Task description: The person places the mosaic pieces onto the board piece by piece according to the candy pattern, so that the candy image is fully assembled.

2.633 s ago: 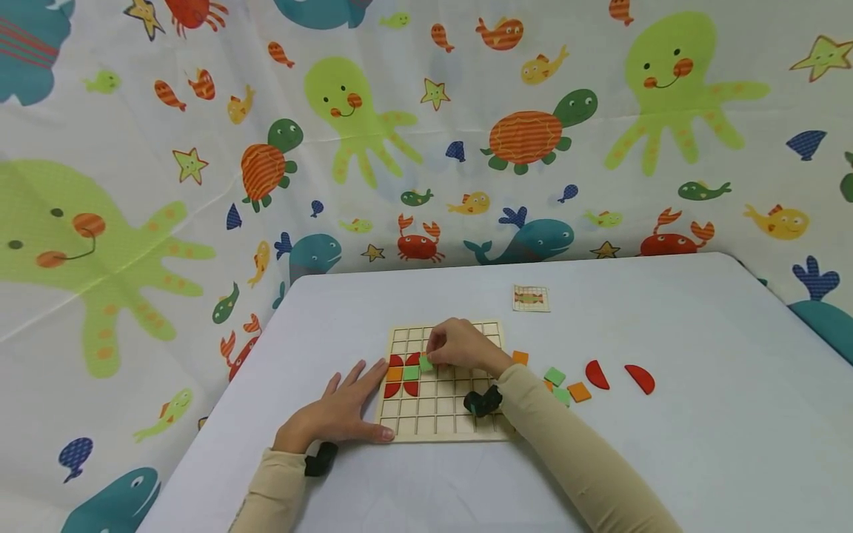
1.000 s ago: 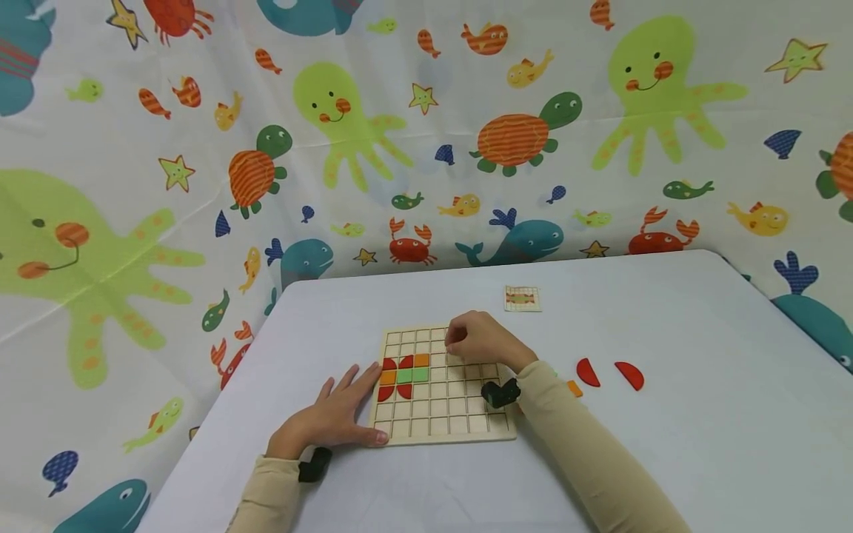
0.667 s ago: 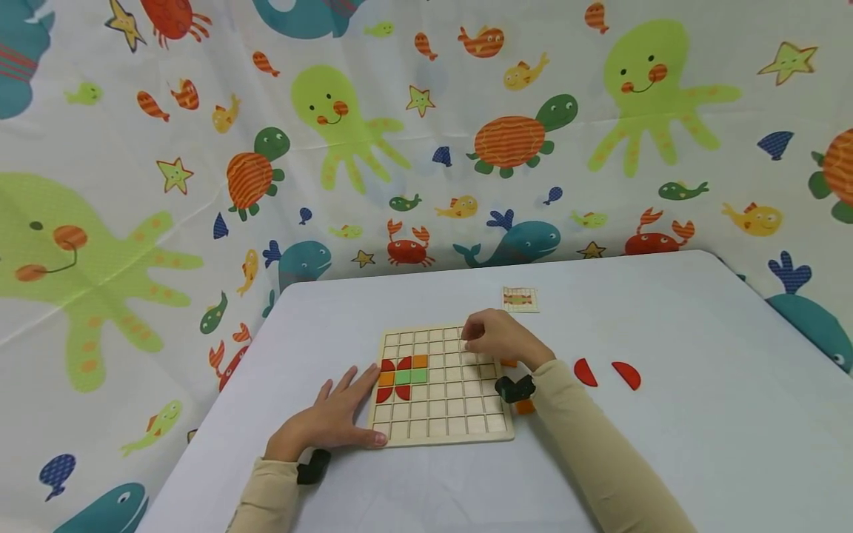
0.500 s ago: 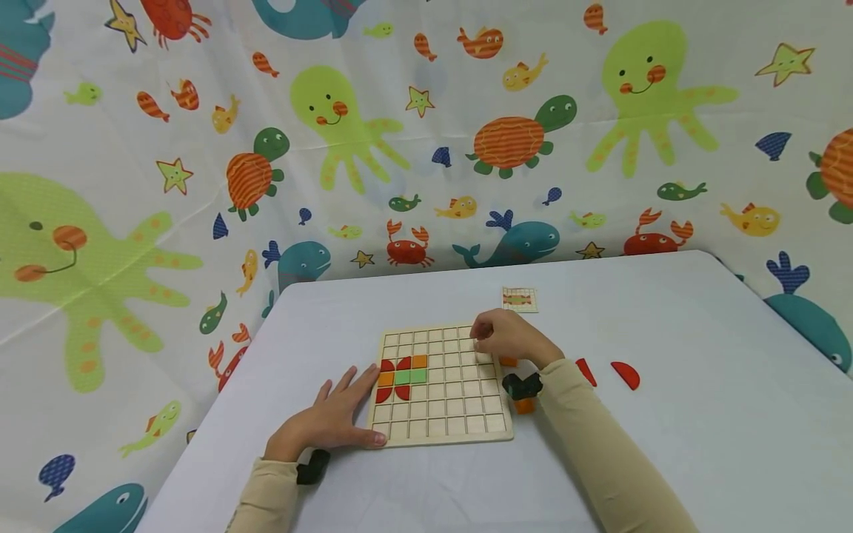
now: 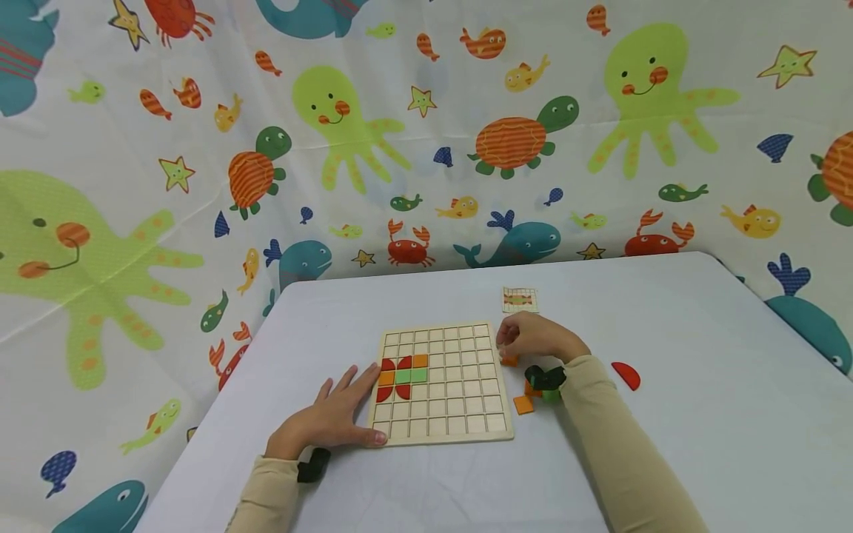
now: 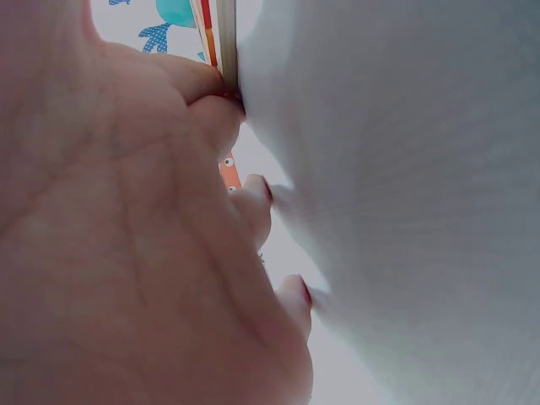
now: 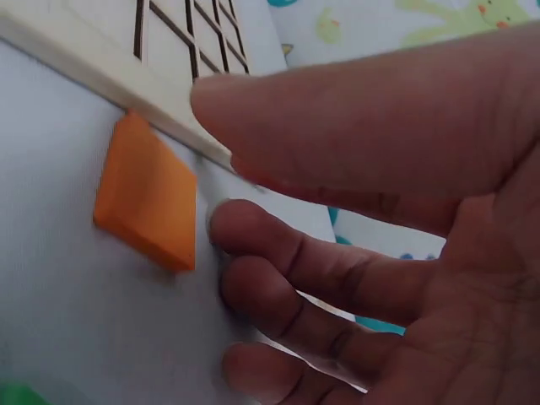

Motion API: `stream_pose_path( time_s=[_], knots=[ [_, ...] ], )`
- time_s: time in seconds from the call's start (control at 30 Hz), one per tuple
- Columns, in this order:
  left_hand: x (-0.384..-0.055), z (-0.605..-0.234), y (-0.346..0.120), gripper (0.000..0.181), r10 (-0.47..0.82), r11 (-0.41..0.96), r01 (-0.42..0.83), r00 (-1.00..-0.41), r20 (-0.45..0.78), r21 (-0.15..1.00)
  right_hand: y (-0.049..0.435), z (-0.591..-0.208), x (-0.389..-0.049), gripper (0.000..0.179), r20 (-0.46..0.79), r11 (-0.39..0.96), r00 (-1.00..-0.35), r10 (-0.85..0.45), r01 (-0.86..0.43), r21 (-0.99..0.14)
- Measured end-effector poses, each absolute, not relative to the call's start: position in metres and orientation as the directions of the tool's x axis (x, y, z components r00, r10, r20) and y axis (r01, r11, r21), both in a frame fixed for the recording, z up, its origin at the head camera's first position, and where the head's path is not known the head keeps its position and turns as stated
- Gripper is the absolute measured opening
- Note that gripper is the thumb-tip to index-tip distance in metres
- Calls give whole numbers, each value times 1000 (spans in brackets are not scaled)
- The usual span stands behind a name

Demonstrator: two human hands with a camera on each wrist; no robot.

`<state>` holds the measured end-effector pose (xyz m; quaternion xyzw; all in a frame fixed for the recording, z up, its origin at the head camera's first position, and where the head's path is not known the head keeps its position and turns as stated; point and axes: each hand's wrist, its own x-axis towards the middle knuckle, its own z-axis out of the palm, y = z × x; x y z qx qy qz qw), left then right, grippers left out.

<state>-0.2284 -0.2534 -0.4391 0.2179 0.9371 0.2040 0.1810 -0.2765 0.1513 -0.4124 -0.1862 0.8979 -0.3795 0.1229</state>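
My left hand (image 5: pixel 326 422) rests with spread fingers on the table, its thumb and index fingertip at the left edge of the wooden grid board (image 5: pixel 460 426). Set in the board are red petal-like pieces (image 5: pixel 403 392), two orange tiles (image 5: pixel 420 360) and two green tiles (image 5: pixel 419 375). Off the board's right edge, my right hand (image 5: pixel 536 334) hovers beside a loose orange square tile (image 7: pixel 152 198). In the right wrist view its thumb is stretched out and its other fingers bend loosely, the fingertips close to that tile; nothing shows between them.
More loose tiles, one orange (image 5: pixel 523 405) and one green (image 5: pixel 551 396) among them, lie right of the board under the right wrist. A red half-round piece (image 5: pixel 626 375) lies further right. Behind the board is a small pattern card (image 5: pixel 520 298). A sea-animal cloth (image 5: pixel 426 148) hangs behind the table.
The right hand, which earlier pinched a green tile over the board, has moved right, off the board to the loose tiles. The green tile now lies in the grid. The left hand stays put.
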Motion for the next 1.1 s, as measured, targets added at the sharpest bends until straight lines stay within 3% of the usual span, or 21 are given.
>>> stream_pose_path(
  time_s=[0.23,0.6,1.1],
  knots=[
    [-228,-439,-254,123,485,818,332,-837,-252,470,164,-414,-277,16,-161,638,-880,-447,-187,-747],
    [-228,-437,-254,124,479,822,326,-839,-257,468,157,-415,-278,21,-238,732,-890,-388,-141,-666],
    [-228,-439,-254,124,480,821,329,-841,-250,466,152,-421,-279,23,-92,744,-934,-346,-213,-633]
  ],
)
